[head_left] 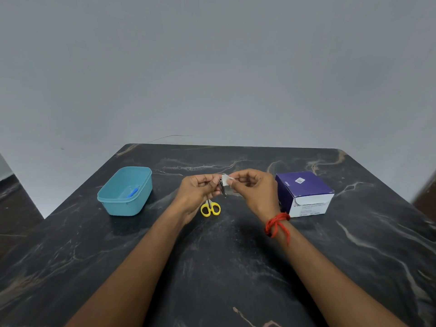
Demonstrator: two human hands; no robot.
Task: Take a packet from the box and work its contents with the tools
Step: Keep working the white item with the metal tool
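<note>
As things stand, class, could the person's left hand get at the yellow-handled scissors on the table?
Probably yes, but not at once. The scissors lie just below the left hand with nothing between them. That hand, though, pinches a small metal tool against the white packet that the right hand also holds, so it must let go first.

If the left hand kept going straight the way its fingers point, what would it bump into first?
The left hand points toward the right hand. It would first meet the small white packet pinched between them, then the right hand's fingers; depth is hard to judge.

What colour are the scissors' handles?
Yellow; the scissors lie on the table, seen in the head view.
</note>
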